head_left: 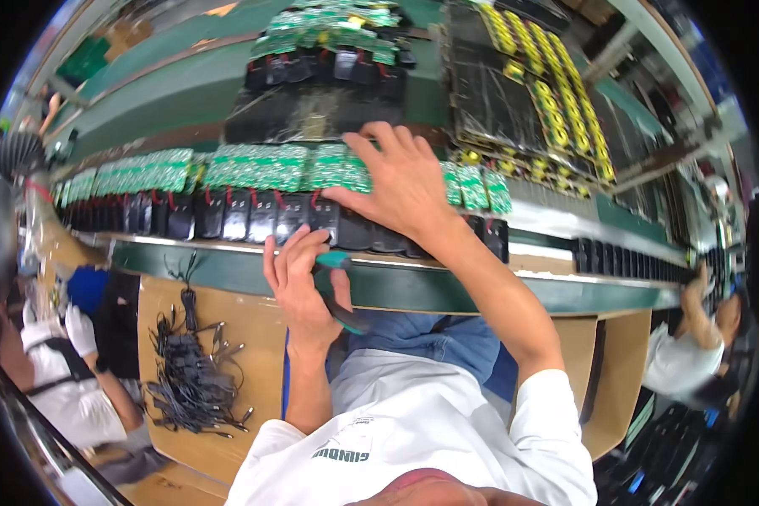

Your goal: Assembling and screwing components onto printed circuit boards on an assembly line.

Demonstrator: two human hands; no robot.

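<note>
A long row of green circuit boards (257,167) runs across the bench, joined by short red wires to black plastic housings (261,216) on the near side. My right hand (406,181) lies over the middle of the row. Its thumb and fingers are spread, the thumb by the tops of the housings and the fingers at the boards' far edge. At the near edge of the housings is my left hand (302,282), closed around a hand tool with teal and black handles, which looks like pliers (336,260). The tool's jaws are not clearly visible, and its other handle points toward my lap.
Behind the row, more boards (329,38) lie on a black slab (312,114). Black panels with yellow round parts (557,114) stand at the far right. Black cables (194,371) fill a cardboard box (257,337) at left. Other people sit on both sides.
</note>
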